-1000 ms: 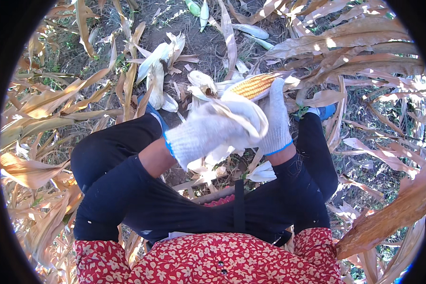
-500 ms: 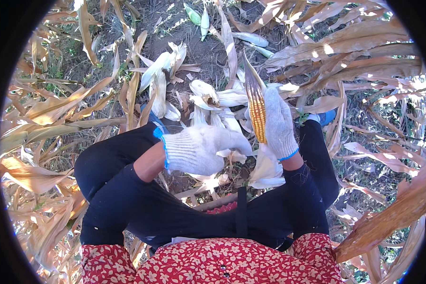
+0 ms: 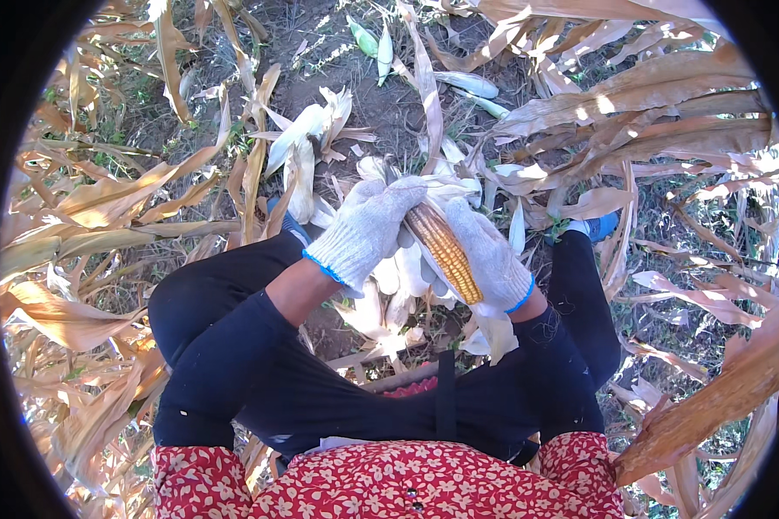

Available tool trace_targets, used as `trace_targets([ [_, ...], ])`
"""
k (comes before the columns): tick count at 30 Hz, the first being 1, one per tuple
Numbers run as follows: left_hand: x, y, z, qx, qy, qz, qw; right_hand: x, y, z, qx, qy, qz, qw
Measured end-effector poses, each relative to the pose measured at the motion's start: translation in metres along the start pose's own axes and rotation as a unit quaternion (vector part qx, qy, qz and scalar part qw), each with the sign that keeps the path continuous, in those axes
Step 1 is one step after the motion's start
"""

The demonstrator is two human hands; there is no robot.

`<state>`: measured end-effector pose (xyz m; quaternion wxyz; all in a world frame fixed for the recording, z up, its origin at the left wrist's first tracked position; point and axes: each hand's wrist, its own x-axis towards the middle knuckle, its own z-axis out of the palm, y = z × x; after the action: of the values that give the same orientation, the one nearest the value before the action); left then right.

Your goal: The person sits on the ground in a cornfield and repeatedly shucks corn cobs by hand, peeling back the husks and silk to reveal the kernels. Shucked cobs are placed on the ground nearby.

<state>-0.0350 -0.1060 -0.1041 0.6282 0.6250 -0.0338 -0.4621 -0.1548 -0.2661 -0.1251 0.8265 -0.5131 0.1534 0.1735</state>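
Note:
Between my two hands is a corn cob with yellow-orange kernels bared along its near part. My right hand, in a pale knitted glove with a blue cuff, is wrapped round the cob from the right. At its far tip my left hand, gloved the same way, is closed over the dry husk; its fingertips are partly hidden. A flap of pale husk hangs below my right hand. Beneath the hands, loose pale husks lie on the ground between my legs.
Stripped pale husks lie ahead on the soil. Farther off are green-husked ears and another pale green ear. Dry corn leaves crowd the right side, and more leaves the left. A broad brown leaf reaches in at lower right.
My left hand has moved up and right onto the cob's husk-covered tip. The cob has tilted, its tip now pointing toward the upper left, and sits slightly lower.

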Motion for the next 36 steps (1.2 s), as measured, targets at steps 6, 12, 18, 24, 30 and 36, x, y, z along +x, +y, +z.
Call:
trace_targets([
  [6,0.004,0.003,0.003,-0.252,0.016,-0.125,0.959,0.025,0.001,0.015,-0.012,0.157,-0.235,0.959],
  [12,0.014,0.019,0.008,-0.306,0.114,0.022,0.945,0.024,-0.007,0.011,-0.208,0.249,-0.346,0.88],
  [18,0.006,0.0,0.021,-0.288,-0.094,-0.027,0.953,0.017,0.007,0.029,0.318,0.066,-0.155,0.933],
  [24,-0.028,0.047,0.039,0.129,-0.353,-0.096,0.922,0.003,-0.031,0.011,0.436,0.125,-0.057,0.889],
  [30,-0.02,0.003,0.034,0.647,-0.202,0.324,0.66,0.002,-0.03,-0.041,0.263,0.334,-0.24,0.873],
  [36,-0.02,0.037,0.018,0.688,-0.105,0.224,0.682,0.008,-0.025,-0.024,0.058,0.428,-0.291,0.854],
])
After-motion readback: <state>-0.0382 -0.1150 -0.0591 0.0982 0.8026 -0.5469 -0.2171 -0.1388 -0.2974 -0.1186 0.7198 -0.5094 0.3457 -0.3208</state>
